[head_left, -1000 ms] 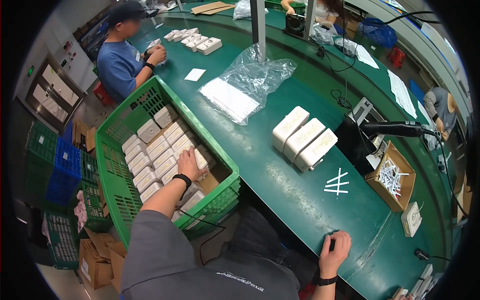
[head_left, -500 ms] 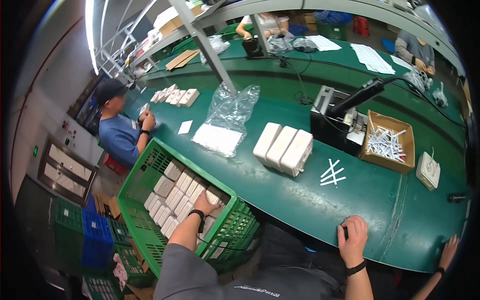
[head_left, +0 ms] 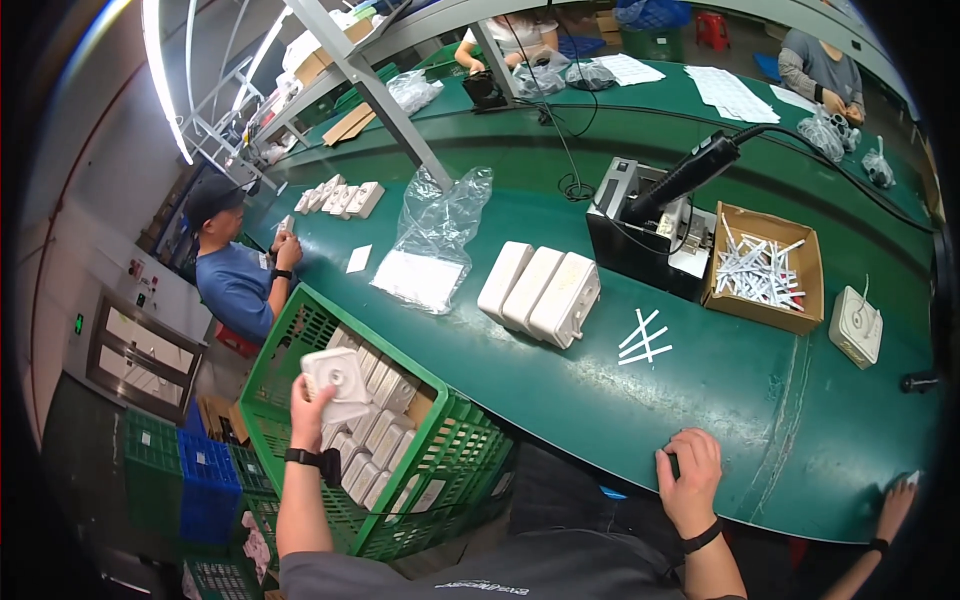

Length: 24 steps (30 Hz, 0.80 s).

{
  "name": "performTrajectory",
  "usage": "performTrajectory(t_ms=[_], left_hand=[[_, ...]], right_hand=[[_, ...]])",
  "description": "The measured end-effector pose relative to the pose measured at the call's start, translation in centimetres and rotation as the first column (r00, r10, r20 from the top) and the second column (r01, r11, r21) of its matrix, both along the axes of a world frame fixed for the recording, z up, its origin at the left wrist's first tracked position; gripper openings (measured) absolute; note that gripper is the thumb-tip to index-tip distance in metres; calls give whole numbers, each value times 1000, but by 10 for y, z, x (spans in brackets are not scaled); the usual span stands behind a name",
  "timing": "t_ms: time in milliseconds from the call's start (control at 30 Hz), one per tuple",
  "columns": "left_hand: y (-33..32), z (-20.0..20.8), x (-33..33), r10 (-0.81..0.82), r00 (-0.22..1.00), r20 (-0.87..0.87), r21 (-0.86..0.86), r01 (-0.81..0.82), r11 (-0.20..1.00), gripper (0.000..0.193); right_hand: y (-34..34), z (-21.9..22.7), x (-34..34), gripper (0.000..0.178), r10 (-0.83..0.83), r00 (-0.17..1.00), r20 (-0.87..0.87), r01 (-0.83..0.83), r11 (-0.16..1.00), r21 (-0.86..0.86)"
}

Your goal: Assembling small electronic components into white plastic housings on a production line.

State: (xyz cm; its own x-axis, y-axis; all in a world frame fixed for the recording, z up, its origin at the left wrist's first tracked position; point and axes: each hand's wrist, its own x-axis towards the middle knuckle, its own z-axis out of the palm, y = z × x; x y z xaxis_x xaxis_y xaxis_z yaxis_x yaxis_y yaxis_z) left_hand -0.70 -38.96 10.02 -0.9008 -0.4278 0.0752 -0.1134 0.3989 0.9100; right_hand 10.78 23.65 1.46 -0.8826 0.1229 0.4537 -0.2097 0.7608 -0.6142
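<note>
My left hand (head_left: 308,412) grips a square white plastic housing (head_left: 336,378) with a round recess on its face. It holds the housing up above the far left part of a green slatted crate (head_left: 470,445). Rows of similar white housings (head_left: 385,435) fill the crate. My right hand (head_left: 692,470) rests at the front edge of the green bench, its fingers curled around a small black object (head_left: 673,466), mostly hidden. Three white housings (head_left: 540,290) stand side by side on the bench, beyond both hands. Several white strips (head_left: 642,340) lie crossed to their right.
A cardboard box (head_left: 765,270) of white strips stands beside a black-and-grey device (head_left: 650,225) with a corded handle. One white housing (head_left: 856,325) sits far right, near another person's hand (head_left: 900,500). A plastic bag (head_left: 440,230) lies left of centre. A co-worker (head_left: 235,260) works at the left.
My left hand has lifted a white housing from the crate and moved left and up with it. My right hand stays at the bench edge around the black object. The view has shifted slightly.
</note>
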Motion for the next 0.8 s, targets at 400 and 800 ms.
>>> performTrajectory(t_ms=[400,800], left_hand=[[191,85,-170,-322,946,26,-345,311,886,99],[259,2,-246,-316,900,302,-523,433,734,112]], right_hand=[[1,3,0,19,-17,1000,-22,16,999,-41],[5,-7,-1,16,-51,998,-23,48,992,-115]])
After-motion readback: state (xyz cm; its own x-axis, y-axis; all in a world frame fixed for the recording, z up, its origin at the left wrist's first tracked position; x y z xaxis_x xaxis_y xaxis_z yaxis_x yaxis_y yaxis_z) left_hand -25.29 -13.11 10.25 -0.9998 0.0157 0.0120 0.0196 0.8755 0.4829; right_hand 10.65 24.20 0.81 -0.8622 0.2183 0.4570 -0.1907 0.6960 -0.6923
